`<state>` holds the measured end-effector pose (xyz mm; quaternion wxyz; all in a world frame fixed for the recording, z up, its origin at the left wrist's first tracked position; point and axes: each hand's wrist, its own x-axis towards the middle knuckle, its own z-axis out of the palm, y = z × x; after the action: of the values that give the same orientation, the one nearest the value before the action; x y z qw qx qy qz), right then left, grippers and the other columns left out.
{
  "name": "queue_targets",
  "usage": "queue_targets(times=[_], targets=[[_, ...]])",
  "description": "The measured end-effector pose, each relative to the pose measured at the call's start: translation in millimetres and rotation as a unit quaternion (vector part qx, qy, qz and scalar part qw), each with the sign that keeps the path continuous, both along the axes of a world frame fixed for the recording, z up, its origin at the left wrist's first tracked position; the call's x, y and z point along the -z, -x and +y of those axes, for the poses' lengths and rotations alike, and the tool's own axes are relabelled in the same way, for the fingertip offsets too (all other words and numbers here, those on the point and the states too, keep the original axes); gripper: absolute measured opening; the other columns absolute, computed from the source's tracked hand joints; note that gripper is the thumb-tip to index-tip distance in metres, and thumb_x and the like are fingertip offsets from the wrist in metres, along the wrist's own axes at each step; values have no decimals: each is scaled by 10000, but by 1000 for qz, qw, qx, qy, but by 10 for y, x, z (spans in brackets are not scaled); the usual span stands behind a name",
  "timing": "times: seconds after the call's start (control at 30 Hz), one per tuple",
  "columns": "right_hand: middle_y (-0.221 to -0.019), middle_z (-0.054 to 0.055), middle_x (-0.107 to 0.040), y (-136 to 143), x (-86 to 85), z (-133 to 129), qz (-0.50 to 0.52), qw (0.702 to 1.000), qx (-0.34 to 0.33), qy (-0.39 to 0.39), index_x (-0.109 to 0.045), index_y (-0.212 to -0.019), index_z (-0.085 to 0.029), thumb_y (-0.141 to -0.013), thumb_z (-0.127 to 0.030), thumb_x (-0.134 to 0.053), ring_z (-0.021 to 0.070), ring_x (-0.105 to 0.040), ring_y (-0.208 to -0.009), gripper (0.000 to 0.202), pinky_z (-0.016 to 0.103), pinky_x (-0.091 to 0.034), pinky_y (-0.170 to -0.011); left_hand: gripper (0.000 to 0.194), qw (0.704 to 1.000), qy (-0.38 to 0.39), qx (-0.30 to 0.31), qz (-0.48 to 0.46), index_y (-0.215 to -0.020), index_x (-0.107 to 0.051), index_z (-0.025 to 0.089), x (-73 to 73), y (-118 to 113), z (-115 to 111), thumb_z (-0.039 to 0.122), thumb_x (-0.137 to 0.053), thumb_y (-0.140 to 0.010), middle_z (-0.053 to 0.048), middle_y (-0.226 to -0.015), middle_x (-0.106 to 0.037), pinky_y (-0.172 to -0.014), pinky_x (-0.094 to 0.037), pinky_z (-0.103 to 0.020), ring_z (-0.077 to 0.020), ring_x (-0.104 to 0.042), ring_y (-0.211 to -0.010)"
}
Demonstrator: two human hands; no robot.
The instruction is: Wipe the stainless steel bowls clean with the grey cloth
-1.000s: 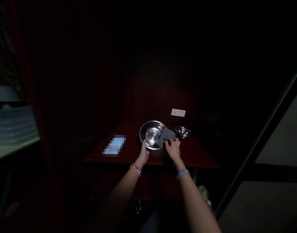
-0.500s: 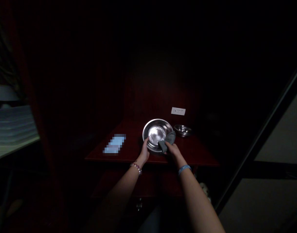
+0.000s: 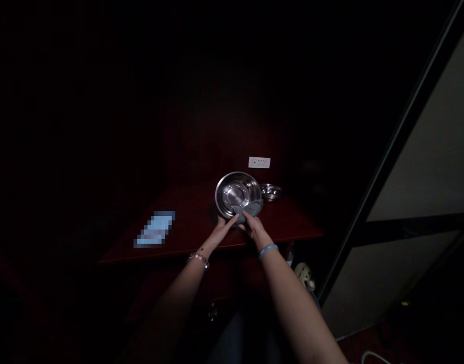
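A shiny steel bowl [image 3: 235, 192] is tilted toward me above the dark red desk [image 3: 194, 235]. My left hand [image 3: 221, 232] grips its near rim from below, with the thumb up toward the cloth. My right hand [image 3: 253, 225] is closed on a grey cloth [image 3: 249, 210], which lies over the bowl's lower right rim. The fingers of both hands beneath the bowl are hidden. Behind the bowl on the right, more steel bowls [image 3: 271, 192] sit on the desk, apparently stacked.
A blurred-out light blue flat item [image 3: 155, 230] lies on the desk's left side. A white power socket [image 3: 259, 162] is on the back panel. Below the front edge is a drawer knob [image 3: 212, 312]. A pale panel [image 3: 414, 182] stands at the right.
My view has turned to the right. The bowl is tilted up more, my hands have come closer together, and the cloth has shifted along to the near rim.
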<state>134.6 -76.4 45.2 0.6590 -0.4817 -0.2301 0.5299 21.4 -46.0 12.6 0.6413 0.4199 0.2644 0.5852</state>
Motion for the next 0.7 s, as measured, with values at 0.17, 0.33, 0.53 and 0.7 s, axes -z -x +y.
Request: queue_targets(times=[0.17,0.33,0.53,0.7], targets=[[-759,-13,-703,273,77,-25,3,999,-32,5,-606,-1110,-103,-918,-119,-591,106,-674,-730,193,205,-573,-683,237,998,2,-63,26,-972,-746,154,98,41,98,226,-787,-750,-110,-1073,-781,-1181,-361,-405,-269,-597,-1302],[-691,15,-694,-31,58,42,-72,997,-6,18,-662,-975,-91,-851,-164,-659,167,-688,-729,144,239,-572,-637,195,996,32,-87,12,-936,-736,184,108,59,90,217,-779,-749,-91,-1023,-791,-1117,-433,-460,-283,-631,-1256],[-843,134,-763,-609,-15,71,-424,900,95,-12,-743,-771,-125,-804,-313,-705,237,-727,-903,195,257,-551,-763,231,993,66,-84,45,-922,-714,175,106,59,94,190,-800,-708,-92,-886,-786,-1029,-498,-503,-319,-697,-1128],[-843,159,-766,-886,-26,34,-478,872,103,-3,-755,-775,-124,-812,-351,-689,257,-737,-887,239,268,-540,-751,252,994,43,-59,82,-929,-737,170,28,63,-12,322,-809,-741,-107,-898,-785,-1017,-512,-477,-334,-689,-1130]])
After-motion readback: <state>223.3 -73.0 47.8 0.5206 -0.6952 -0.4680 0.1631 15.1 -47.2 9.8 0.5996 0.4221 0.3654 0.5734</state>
